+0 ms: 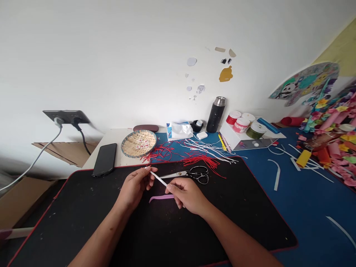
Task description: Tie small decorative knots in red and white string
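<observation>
left hand pinches a white strip near its upper end, thumb and fingers closed on it, strip slanting down to the right over the mat. right hand is curled narrow, just at the strip's lower end, fingertips at or touching it; cannot tell if it's actually gripping. both hands are above a black mat with a red edge. a purple strip lies flat on the mat, partly under the right hand, its left end bent. scissors lie open-looped just past the right hand, not touched. red cords lie over the far mat edge, beside a bunch of white strips. far left of those, a woven basket and a black phone on the desk. behind them a tissue box and a black thermos stand near the wall.
</observation>
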`<state>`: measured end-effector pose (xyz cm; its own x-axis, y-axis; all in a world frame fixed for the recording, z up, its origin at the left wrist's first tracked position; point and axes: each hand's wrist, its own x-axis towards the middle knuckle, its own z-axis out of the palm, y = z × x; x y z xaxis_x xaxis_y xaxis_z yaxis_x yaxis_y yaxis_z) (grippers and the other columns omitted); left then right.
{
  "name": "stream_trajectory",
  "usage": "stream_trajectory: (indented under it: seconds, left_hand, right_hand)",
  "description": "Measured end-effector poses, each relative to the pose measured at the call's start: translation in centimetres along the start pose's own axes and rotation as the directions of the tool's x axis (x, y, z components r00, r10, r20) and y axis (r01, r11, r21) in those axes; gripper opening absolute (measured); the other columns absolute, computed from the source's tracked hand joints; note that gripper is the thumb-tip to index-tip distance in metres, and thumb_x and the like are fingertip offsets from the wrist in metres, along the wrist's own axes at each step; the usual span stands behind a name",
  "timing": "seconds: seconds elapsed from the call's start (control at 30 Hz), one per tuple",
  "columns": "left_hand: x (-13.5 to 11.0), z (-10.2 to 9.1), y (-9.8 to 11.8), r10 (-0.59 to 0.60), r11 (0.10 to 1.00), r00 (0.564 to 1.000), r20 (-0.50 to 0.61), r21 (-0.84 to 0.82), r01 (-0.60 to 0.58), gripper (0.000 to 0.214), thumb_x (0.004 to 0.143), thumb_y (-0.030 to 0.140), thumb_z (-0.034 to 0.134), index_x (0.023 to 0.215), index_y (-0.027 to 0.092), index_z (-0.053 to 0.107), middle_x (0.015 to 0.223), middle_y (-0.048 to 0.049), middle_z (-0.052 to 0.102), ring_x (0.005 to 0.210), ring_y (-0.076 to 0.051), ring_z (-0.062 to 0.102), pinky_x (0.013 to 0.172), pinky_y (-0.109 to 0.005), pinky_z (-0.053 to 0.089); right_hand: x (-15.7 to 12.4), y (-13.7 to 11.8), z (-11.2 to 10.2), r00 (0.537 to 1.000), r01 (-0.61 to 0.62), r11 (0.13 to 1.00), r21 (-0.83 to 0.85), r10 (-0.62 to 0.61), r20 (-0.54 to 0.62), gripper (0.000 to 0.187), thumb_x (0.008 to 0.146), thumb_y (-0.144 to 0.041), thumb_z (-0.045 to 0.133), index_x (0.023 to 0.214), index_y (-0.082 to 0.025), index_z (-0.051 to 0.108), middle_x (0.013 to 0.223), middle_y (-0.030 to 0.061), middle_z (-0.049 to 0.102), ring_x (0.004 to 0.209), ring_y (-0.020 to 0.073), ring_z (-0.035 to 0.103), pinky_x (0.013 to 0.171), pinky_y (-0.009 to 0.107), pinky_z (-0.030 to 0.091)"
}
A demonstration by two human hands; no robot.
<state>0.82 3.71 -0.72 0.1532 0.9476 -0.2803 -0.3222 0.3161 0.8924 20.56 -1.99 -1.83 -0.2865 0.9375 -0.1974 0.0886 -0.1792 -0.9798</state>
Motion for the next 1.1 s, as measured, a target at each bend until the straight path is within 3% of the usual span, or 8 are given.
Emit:
stream_trajectory:
  seconds: [0.27, 0.43, 0.57, 0.67, 1.1]
  left_hand:
    - [-0.1, 0.0, -0.1, 0.090, 0.996, 0.996, -0.026, -0.014, -0.091, 0.040, 0.072, 0.044, 0.088, 0.088, 0.009, 0.083, 0.062, -0.0037, 0.063, 0.053, -0.012, 0.052, 0.046, -0.022, 0.037]
    - [-0.1, 0.0, 0.1, -0.031, 0.996, 0.992, 0.119, -0.076, 0.040, 0.056, 0.073, 0.057, 0.087, 0.102, 0.010, 0.082, 0.071, -0.0052, 0.065, 0.053, -0.012, 0.053, 0.044, -0.022, 0.037]
    - [-0.7, 0.5, -0.8, -0.125, 0.992, 0.958, 0.257, 0.029, 0.121, 0.047, 0.069, 0.046, 0.093, 0.100, 0.012, 0.083, 0.070, -0.0039, 0.065, 0.052, -0.011, 0.052, 0.045, -0.022, 0.037]
    - [-0.9, 0.8, -1.7, -0.155, 0.984, 0.944, 0.292, 0.127, 0.122, 0.041, 0.069, 0.042, 0.094, 0.096, 0.014, 0.083, 0.071, -0.0043, 0.068, 0.053, -0.011, 0.054, 0.047, -0.021, 0.037]
    - [-0.2, -0.1, -0.5, 0.025, 0.999, 0.996, 0.084, 0.034, -0.028, 0.039, 0.070, 0.044, 0.090, 0.089, 0.011, 0.082, 0.066, -0.0035, 0.066, 0.052, -0.011, 0.052, 0.044, -0.022, 0.036]
  right_hand:
    - [0.0, 0.1, 0.1, 1.000, 0.009, 1.000, 0.017, -0.009, -0.011, 0.034, 0.096, -0.047, 0.061, 0.087, -0.016, 0.068, 0.047, -0.0072, 0.050, 0.039, 0.0092, 0.046, 0.045, 0.020, 0.036]
    - [0.1, 0.3, 0.1, 0.999, 0.021, 0.999, 0.027, -0.020, -0.047, 0.033, 0.096, -0.046, 0.061, 0.086, -0.016, 0.068, 0.046, -0.0073, 0.050, 0.039, 0.0093, 0.046, 0.045, 0.021, 0.036]
    - [0.2, 0.3, 0.0, 0.997, 0.037, 0.998, 0.046, -0.033, -0.076, 0.033, 0.095, -0.048, 0.061, 0.086, -0.016, 0.067, 0.045, -0.0075, 0.050, 0.038, 0.0095, 0.046, 0.044, 0.021, 0.036]
    - [0.3, 0.4, -0.1, 0.997, 0.049, 0.998, 0.043, -0.046, -0.063, 0.034, 0.095, -0.048, 0.060, 0.086, -0.016, 0.066, 0.046, -0.0074, 0.050, 0.037, 0.0093, 0.045, 0.044, 0.021, 0.036]
    - [0.4, 0.7, -0.1, 0.998, 0.029, 1.000, 0.007, -0.029, -0.049, 0.033, 0.096, -0.046, 0.060, 0.086, -0.016, 0.068, 0.045, -0.0073, 0.050, 0.037, 0.0091, 0.046, 0.044, 0.020, 0.036]
